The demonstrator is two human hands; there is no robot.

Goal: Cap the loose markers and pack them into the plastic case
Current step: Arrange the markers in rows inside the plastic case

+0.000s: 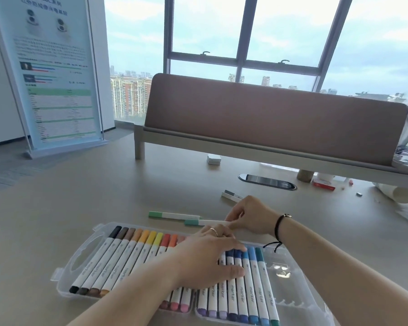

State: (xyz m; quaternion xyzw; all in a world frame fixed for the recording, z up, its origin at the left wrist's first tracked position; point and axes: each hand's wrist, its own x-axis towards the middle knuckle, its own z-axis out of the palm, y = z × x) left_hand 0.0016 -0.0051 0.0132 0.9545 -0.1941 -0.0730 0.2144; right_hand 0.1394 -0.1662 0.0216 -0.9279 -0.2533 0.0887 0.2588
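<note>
Markers (137, 262) mostly packed already: a row from black through oranges and pinks to blues sits in the clear plastic case (80, 262) on the desk (57, 208), right-end slots still free. Three loose ones lie on the desk beyond the case: a green-capped one (174, 215), a teal-capped one (205, 222) just beside it, and a grey one (231, 196) further back.

Step in hand, my read: fetching the next loose marker. Right hand (252, 216) is at the teal marker's white barrel, grip curled with fingertips pinching its near end; marker looks to be still lying on the desk, not lifted. Can't tell if that end has its cap, hand covers it.

Left hand (205, 260) lies flat across the packed row, fingers straight, pressing the blue markers down, holding nothing.

Next move calls for: lift the teal one, check both ends capped, lay it in the first free slot next to the teal-blue marker (264, 274). Left hand has to clear off or shift first.
</note>
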